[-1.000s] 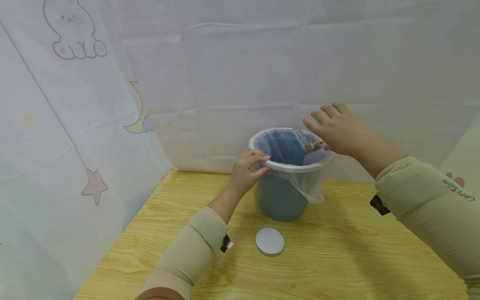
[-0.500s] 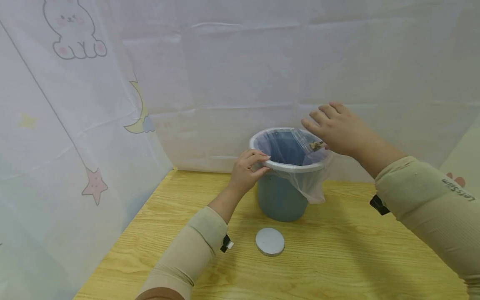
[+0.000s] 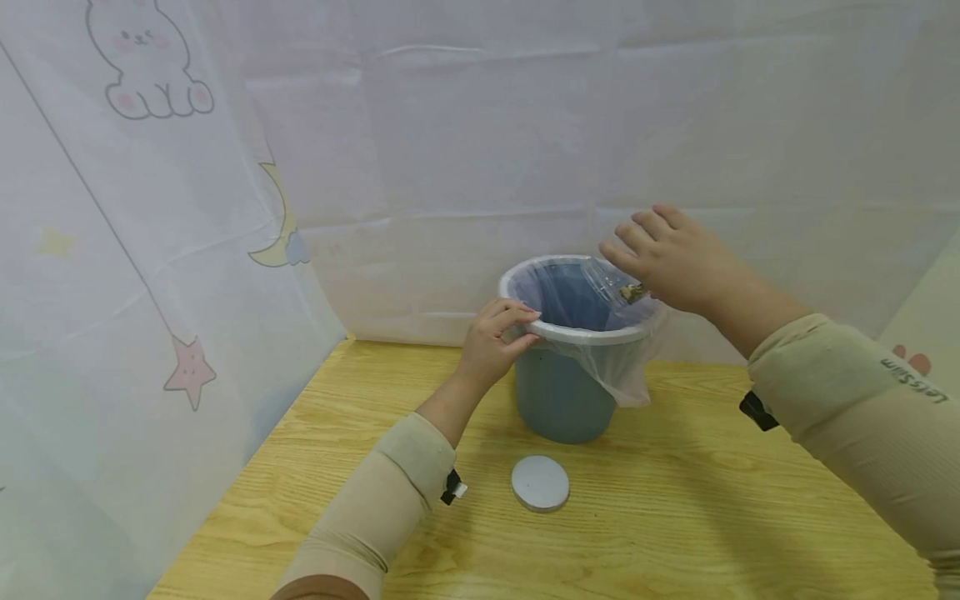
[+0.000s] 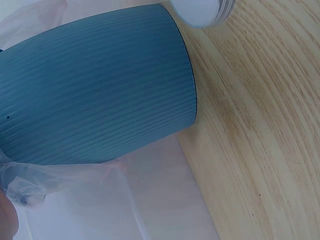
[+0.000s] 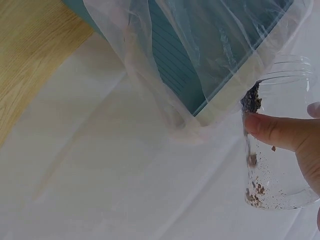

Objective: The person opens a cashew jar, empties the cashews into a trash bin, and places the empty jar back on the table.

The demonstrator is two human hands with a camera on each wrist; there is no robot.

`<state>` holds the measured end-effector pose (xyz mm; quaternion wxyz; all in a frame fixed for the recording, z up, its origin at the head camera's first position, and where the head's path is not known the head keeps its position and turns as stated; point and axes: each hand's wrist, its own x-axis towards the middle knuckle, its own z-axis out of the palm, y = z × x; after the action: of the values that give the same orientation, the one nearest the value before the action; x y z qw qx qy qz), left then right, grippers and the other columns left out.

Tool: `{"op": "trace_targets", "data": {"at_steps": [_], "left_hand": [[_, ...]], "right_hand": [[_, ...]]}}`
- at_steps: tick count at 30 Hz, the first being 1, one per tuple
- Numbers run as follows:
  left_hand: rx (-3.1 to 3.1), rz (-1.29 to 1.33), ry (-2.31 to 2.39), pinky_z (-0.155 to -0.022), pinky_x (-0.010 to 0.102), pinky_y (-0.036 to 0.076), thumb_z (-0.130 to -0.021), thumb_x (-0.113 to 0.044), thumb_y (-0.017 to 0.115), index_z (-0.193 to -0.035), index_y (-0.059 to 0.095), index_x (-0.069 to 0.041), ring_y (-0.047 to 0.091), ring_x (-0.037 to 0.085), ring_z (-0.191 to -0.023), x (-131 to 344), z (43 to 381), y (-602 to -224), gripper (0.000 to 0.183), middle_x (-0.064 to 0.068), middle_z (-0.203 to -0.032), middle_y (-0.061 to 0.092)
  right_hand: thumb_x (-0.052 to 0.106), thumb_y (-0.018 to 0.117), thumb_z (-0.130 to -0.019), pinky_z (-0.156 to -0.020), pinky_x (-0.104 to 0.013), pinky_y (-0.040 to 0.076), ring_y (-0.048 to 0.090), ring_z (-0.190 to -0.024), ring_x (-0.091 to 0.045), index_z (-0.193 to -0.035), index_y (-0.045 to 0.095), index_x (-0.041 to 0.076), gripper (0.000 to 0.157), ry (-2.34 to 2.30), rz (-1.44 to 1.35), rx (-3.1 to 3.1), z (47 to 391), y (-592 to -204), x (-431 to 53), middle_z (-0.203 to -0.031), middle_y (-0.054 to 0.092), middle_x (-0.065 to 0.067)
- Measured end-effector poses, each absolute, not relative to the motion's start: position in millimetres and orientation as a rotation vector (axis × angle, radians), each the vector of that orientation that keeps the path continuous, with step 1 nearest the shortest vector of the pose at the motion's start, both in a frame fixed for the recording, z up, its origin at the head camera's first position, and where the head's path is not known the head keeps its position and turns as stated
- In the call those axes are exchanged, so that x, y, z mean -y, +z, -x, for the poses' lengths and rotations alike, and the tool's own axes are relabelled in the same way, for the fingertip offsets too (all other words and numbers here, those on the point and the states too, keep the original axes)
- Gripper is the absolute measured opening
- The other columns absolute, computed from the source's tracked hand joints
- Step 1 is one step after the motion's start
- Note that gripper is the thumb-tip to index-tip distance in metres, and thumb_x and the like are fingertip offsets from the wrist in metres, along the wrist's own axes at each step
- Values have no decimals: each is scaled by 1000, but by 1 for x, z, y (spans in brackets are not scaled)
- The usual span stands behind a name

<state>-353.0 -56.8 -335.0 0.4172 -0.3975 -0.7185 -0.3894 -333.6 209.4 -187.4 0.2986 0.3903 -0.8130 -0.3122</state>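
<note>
In the head view, my left hand (image 3: pixel 491 337) grips the white rim (image 3: pixel 592 337) of a blue-green trash bin (image 3: pixel 562 400), thumb outside and fingers over the edge. A thin see-through bag (image 3: pixel 626 375) lines the bin and hangs down over its side. My right hand (image 3: pixel 667 254) holds a clear jar (image 5: pixel 270 175) tipped over the bin's opening at its right side. As the right wrist view shows, the thumb presses along the jar's wall. A dark brown clump (image 5: pixel 251 98) clings near the jar's mouth, and brown crumbs (image 5: pixel 256 196) stick by its base.
A round whitish lid (image 3: pixel 540 483) lies flat on the wood-grain table (image 3: pixel 637 517) in front of the bin. Close behind the bin hangs a pale sheet (image 3: pixel 450 167), and a printed sheet (image 3: pixel 112 292) covers the left side.
My right hand has shifted slightly left and turned the jar; the brown matter inside it sits differently. My left hand, the bin and the lid have stayed put.
</note>
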Motion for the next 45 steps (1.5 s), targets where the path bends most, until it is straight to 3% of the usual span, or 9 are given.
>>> {"op": "trace_targets", "data": {"at_steps": [29,45], "left_hand": [[1803,998,-990,-88,24,44,-69,-12,79,-93,70,-4,55,17,-96,57,355,-336,27,4,-97,63],[1808,992,-987,-89,23,44,-69,-13,79,-94,71,-8,55,16,-97,55,355,-336,27,3,-97,63]], "right_hand": [[33,87,-54,-98,-58,27,38,-115,-45,-133,39,4,97,-761,-1037,2184,334,-189,-210,-127,43,-25],[37,83,-61,-96,-58,29,37,-116,-45,-136,34,4,95,-508,-924,2388,332,-194,-210,-127,43,-22]]}}
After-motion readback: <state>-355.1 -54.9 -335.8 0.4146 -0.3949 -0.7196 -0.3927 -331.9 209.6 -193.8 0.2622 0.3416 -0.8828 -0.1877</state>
